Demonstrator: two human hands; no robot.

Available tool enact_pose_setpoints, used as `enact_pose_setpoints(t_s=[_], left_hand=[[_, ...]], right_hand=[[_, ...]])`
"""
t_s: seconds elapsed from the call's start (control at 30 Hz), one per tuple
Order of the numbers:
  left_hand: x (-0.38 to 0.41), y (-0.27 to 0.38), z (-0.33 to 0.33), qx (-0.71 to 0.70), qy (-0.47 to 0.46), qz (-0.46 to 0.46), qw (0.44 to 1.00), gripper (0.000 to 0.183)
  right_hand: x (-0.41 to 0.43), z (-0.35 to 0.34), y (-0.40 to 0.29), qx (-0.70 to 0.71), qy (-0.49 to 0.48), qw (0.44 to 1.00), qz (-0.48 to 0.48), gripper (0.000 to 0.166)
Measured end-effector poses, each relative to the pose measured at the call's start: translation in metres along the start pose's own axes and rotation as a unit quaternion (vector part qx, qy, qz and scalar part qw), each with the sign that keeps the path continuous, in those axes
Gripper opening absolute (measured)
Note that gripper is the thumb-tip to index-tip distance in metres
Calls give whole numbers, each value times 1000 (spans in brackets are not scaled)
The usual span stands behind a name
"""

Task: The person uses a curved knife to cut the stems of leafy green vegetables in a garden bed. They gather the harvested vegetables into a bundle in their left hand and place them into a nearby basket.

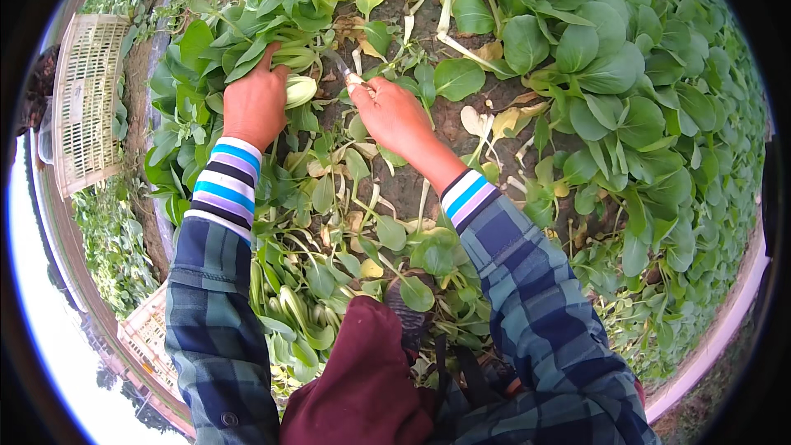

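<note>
My left hand (256, 99) lies at the upper left on a heap of cut leafy greens (194, 86) that look like bok choy; a pale green stem base (301, 91) shows beside its thumb. Whether its fingers grip a plant is hidden by leaves and the back of the hand. Just right of it, my right hand (392, 114) is closed around a small knife (338, 63), its blade pointing up and left towards the stems. Loose leaves and cut stalks lie on the soil beneath both hands.
Dense bok choy (605, 55) stands rooted along the right. A pale plastic crate (89, 99) is at the far left, with another crate (151, 337) below it. More cut greens (296, 315) lie near my knees. A dark shape is partly hidden behind the upper crate.
</note>
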State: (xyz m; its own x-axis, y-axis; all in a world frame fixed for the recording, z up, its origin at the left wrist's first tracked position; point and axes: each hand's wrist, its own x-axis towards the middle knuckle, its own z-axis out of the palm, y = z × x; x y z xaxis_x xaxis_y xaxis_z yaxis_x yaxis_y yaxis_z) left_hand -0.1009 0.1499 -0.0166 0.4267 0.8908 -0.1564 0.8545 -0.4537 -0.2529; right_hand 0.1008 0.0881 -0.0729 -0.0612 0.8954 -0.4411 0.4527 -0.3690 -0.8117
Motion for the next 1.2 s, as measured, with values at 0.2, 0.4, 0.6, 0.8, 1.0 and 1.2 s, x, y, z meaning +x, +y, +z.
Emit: enact_pose_setpoints(t_s=[0.2, 0.4, 0.6, 0.8, 1.0, 1.2], left_hand=[[-18, 0, 10, -47, -46, -69, 995, 37], [-21, 1, 11, -48, -42, -71, 995, 42], [-25, -3, 17, -65, -19, -69, 995, 44], [-26, 7, -1, -60, -39, -58, 996, 42], [4, -1, -7, 25, 20, 47, 998, 34], [12, -21, 15, 35, -18, 31, 999, 48]], right_hand=[[14, 15, 3, 20, 0, 1000, 16, 52], [17, 21, 3, 3, -5, 1000, 20, 51], [23, 31, -10, -109, 7, 994, 13, 48], [18, 8, -6, -113, 16, 993, 15, 47], [21, 9, -8, -105, 11, 994, 19, 47], [26, 27, -7, -76, 0, 997, 23, 50]])
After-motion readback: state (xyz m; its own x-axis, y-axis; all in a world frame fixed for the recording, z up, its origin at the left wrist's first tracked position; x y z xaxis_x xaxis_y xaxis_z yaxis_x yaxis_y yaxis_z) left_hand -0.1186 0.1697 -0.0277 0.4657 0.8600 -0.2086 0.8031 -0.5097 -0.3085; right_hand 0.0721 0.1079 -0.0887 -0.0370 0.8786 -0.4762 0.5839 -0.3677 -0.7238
